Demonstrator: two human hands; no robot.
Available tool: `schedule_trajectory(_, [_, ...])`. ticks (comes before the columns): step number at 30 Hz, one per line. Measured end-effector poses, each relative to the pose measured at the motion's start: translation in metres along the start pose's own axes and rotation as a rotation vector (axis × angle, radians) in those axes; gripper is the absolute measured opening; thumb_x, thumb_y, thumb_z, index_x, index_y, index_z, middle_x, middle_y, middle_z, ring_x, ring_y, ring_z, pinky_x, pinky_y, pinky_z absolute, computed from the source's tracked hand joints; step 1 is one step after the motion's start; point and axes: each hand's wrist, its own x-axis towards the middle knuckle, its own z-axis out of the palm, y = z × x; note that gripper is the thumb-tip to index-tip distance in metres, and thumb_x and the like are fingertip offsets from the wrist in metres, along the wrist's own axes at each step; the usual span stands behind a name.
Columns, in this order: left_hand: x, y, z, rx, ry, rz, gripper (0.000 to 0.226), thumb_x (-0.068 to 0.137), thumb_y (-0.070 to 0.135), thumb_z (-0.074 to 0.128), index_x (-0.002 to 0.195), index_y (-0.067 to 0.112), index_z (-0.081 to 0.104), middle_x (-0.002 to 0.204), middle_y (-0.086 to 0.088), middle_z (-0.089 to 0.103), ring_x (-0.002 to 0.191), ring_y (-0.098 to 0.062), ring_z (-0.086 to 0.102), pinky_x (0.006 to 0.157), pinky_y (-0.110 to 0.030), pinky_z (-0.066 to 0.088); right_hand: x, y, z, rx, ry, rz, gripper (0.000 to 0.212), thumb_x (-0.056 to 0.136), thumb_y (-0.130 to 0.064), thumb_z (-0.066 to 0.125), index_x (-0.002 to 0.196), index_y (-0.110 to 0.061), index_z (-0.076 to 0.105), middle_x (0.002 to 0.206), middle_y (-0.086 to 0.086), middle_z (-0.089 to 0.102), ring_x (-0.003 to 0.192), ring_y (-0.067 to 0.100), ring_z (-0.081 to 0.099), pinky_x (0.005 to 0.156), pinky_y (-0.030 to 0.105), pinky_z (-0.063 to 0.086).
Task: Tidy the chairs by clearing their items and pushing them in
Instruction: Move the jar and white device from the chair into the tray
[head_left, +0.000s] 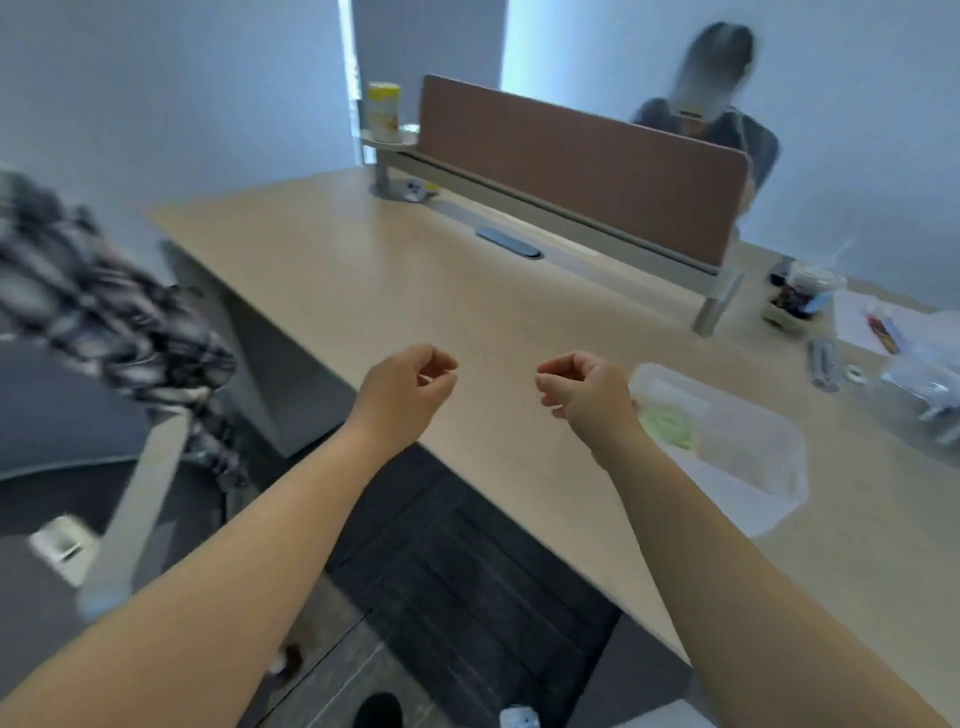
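Both my arms reach forward over the front edge of the light wooden desk (337, 270). My left hand (402, 389) and my right hand (587, 392) hover side by side above it, fingers curled in, each holding nothing. At the far left stands a dark office chair (57, 415) with a grey armrest (140, 499), apart from my hands and blurred. A black-and-white plaid garment (104, 322) is draped over it.
A clear plastic container (737, 452) lies on the desk just right of my right hand. Jars, papers and bags (810, 296) crowd the far right. A brown divider (582, 171) runs along the back, with a person (711, 104) seated behind it. Dark carpet (467, 571) lies below.
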Motion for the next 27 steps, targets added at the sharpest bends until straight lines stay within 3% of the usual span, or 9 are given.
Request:
schedule_trajectory(2, [-0.027, -0.017, -0.045, 0.025, 0.114, -0.067, 0.019, 0.088, 0.016, 0.05, 0.104, 0.011, 0.061, 0.086, 0.005, 0.057, 0.076, -0.013, 0.052, 0.066, -0.021, 0.041, -0.011, -0.02, 0.041, 0.019, -0.113, -0.024, 0.029, 0.084, -0.001, 0.057, 0.063, -0.019, 0.052, 0.063, 0.001, 0.053, 0.057, 0.012, 0.049, 0.057, 0.022, 0.039])
schedule_trajectory(6, [-0.083, -0.059, -0.135, 0.07, 0.325, -0.225, 0.015, 0.086, 0.014, 0.053, 0.097, 0.011, 0.063, 0.082, 0.002, 0.059, 0.08, -0.017, 0.052, 0.074, -0.027, 0.039, -0.041, -0.057, 0.13, 0.021, -0.313, -0.069, 0.028, 0.084, -0.002, 0.057, 0.062, -0.019, 0.053, 0.061, 0.001, 0.052, 0.057, 0.012, 0.048, 0.054, 0.019, 0.04])
schedule_trajectory(9, [-0.124, -0.095, -0.194, 0.09, 0.455, -0.325, 0.01, 0.086, 0.013, 0.053, 0.091, 0.013, 0.062, 0.08, 0.002, 0.058, 0.08, -0.017, 0.052, 0.074, -0.027, 0.038, -0.067, -0.075, 0.197, -0.019, -0.434, -0.106, 0.027, 0.084, -0.003, 0.058, 0.063, -0.02, 0.055, 0.061, 0.001, 0.054, 0.062, 0.017, 0.051, 0.064, 0.028, 0.044])
schedule_trajectory(13, [-0.169, -0.146, -0.254, 0.078, 0.554, -0.43, 0.016, 0.085, 0.011, 0.053, 0.097, 0.007, 0.063, 0.087, -0.002, 0.059, 0.084, -0.018, 0.054, 0.08, -0.03, 0.041, -0.095, -0.088, 0.283, -0.086, -0.542, -0.122, 0.025, 0.085, -0.009, 0.058, 0.065, -0.022, 0.056, 0.065, -0.001, 0.057, 0.077, 0.022, 0.055, 0.078, 0.039, 0.048])
schedule_trajectory(16, [-0.195, -0.193, -0.294, 0.055, 0.571, -0.504, 0.018, 0.085, 0.011, 0.053, 0.099, 0.006, 0.063, 0.089, -0.002, 0.059, 0.085, -0.016, 0.053, 0.08, -0.025, 0.038, -0.111, -0.093, 0.351, -0.118, -0.579, -0.117, 0.024, 0.085, -0.009, 0.059, 0.065, -0.024, 0.056, 0.066, 0.0, 0.058, 0.078, 0.021, 0.055, 0.085, 0.042, 0.05])
schedule_trajectory(20, [-0.219, -0.263, -0.35, 0.06, 0.505, -0.585, 0.02, 0.087, 0.014, 0.052, 0.103, 0.007, 0.062, 0.092, -0.001, 0.058, 0.089, -0.014, 0.052, 0.08, -0.024, 0.036, -0.132, -0.09, 0.442, -0.109, -0.594, -0.048, 0.025, 0.086, -0.008, 0.058, 0.066, -0.022, 0.054, 0.07, 0.002, 0.056, 0.068, 0.017, 0.053, 0.069, 0.032, 0.046])
schedule_trajectory(23, [-0.233, -0.314, -0.387, 0.082, 0.475, -0.647, 0.02, 0.087, 0.016, 0.052, 0.104, 0.008, 0.061, 0.095, -0.001, 0.057, 0.09, -0.014, 0.05, 0.079, -0.025, 0.035, -0.145, -0.077, 0.506, -0.137, -0.581, 0.01, 0.026, 0.084, -0.009, 0.059, 0.064, -0.024, 0.053, 0.073, -0.001, 0.057, 0.076, 0.018, 0.056, 0.078, 0.037, 0.049])
schedule_trajectory(27, [-0.244, -0.382, -0.408, 0.066, 0.397, -0.778, 0.026, 0.088, 0.019, 0.052, 0.112, 0.01, 0.056, 0.115, -0.006, 0.059, 0.099, -0.018, 0.051, 0.08, -0.028, 0.036, -0.151, -0.052, 0.566, -0.197, -0.58, 0.056, 0.027, 0.084, -0.012, 0.059, 0.061, -0.025, 0.053, 0.065, -0.005, 0.055, 0.069, 0.016, 0.05, 0.073, 0.033, 0.042])
